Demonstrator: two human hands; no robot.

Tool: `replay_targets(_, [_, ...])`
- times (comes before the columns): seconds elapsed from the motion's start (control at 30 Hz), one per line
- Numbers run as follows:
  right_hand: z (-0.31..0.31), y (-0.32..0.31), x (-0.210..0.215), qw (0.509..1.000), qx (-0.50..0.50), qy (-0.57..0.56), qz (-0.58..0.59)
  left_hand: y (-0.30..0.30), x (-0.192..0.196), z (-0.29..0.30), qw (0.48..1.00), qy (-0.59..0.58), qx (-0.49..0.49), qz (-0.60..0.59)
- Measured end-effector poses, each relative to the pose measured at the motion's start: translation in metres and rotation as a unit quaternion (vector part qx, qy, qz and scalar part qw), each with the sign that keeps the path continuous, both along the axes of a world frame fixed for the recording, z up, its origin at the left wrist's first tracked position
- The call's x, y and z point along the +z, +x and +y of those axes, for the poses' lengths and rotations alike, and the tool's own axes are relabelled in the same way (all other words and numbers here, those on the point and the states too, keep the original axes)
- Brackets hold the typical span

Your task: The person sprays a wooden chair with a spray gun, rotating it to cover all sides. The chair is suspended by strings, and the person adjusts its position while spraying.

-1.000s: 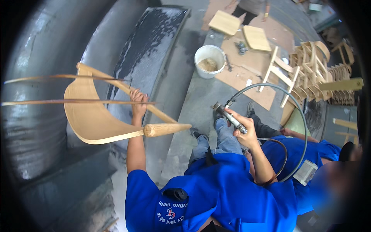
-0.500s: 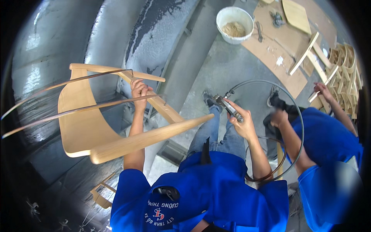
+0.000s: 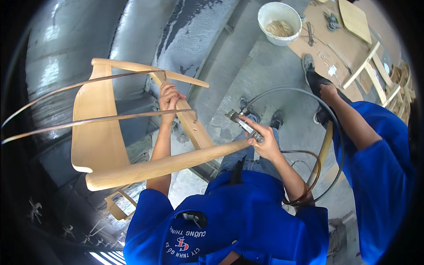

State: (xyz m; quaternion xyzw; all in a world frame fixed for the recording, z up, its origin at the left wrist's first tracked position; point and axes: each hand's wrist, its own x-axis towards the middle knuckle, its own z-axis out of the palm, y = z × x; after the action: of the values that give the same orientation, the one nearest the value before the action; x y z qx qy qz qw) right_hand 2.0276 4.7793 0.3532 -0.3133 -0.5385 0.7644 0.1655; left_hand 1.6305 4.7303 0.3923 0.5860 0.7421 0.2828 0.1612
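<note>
Gripping a pale wooden chair frame (image 3: pixel 190 126) in the left hand (image 3: pixel 170 96), with fingers closed around its crossrail, between the tips of two long bent metal rods (image 3: pixel 132 116). Held up above the grey floor (image 3: pixel 251 66), to the left of the body, with a broad curved panel (image 3: pixel 95 101) at the frame's left end and a thick tapering leg (image 3: pixel 154 167) along its near side. Unable to tell whether hooked into the crossrail by the rods or merely lying against them. Grasping a metal spray gun (image 3: pixel 244 125) in the right hand (image 3: pixel 264 139), with fingers wrapped around its body, close by the leg's narrow end; cannot tell if touching. Trailing from the gun in a wide arc, a grey hose (image 3: pixel 282 88); looping beside the right forearm, a brown one. Standing on the floor just beside the left edge of a brown sheet (image 3: pixel 318 57), a white bucket (image 3: pixel 278 12). Lying on that sheet, farther in from the same edge, a small dark machine (image 3: pixel 331 21) and, beyond it, a pale wooden board (image 3: pixel 355 21).
</note>
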Motion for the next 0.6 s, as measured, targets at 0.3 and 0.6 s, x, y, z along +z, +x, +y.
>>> replay_targets(0.3, [0.029,-0.006,0.025,0.998,0.019,0.042,-0.037,0.006,0.004,-0.021,0.998,0.037,0.034,0.029])
replay_targets(0.6, [0.071,-0.014,0.063,0.990,0.002,0.094,0.109,-0.055,-0.037,-0.055,0.989,0.034,0.119,0.086])
